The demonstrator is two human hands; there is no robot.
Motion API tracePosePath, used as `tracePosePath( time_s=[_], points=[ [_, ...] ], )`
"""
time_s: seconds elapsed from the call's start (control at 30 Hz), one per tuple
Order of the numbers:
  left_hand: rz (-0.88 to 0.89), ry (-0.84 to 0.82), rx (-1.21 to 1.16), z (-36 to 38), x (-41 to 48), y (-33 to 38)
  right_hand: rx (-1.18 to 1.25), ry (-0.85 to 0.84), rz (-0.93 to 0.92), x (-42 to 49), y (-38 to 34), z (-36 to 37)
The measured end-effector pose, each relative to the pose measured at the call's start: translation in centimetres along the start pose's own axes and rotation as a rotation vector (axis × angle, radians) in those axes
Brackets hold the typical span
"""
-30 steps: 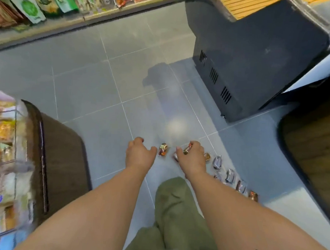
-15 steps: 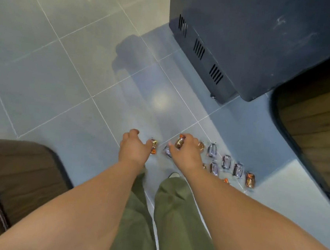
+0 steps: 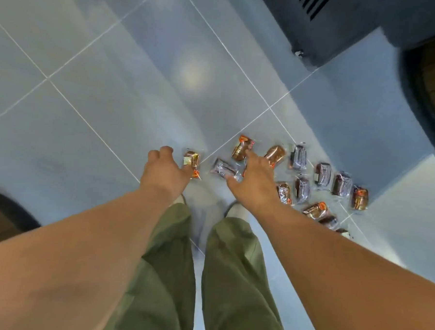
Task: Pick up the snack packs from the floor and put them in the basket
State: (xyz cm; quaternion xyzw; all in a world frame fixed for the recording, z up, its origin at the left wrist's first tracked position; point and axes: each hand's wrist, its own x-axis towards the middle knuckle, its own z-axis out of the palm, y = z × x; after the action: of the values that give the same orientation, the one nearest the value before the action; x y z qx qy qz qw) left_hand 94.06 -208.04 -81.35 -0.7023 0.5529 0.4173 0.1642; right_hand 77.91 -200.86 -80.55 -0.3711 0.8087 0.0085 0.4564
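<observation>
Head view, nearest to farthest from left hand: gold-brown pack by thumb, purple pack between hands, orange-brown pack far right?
From the left hand:
1. Gold-brown wrapped snack pack, at its thumb.
2. Purple foil snack pack, between the hands.
3. Orange-brown snack pack, far right end.

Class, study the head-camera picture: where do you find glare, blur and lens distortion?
Head view: a soft round glare spot sits on the floor; blur smears the dark shape at the left edge, while the snack packs stay fairly sharp; the wide lens swells the forearms near the bottom.
</observation>
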Motion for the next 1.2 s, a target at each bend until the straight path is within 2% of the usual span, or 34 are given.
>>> tracePosePath(
  time_s=[0.2,0.43,0.67,0.93,1.2],
  points=[
    [-0.052,-0.045,0.007,6.7,8.6,-2.8,-0.055,-0.004,0.012,7.9,3.4,6.1],
    [-0.058,-0.133,0.073,14.8,16.4,-5.6,-0.140,-0.110,0.009,15.9,7.3,13.3],
    [-0.092,-0.087,0.063,21.3,22.6,-7.0,-0.310,-0.181,-0.024,22.5,11.1,19.0],
    [-0.102,-0.015,0.071,24.8,24.8,-7.8,-0.536,-0.131,-0.053,24.9,13.3,22.8],
    [-0.045,0.060,-0.019,21.0,19.2,-6.2,-0.105,-0.091,-0.015,20.6,11.2,18.8]
  ],
)
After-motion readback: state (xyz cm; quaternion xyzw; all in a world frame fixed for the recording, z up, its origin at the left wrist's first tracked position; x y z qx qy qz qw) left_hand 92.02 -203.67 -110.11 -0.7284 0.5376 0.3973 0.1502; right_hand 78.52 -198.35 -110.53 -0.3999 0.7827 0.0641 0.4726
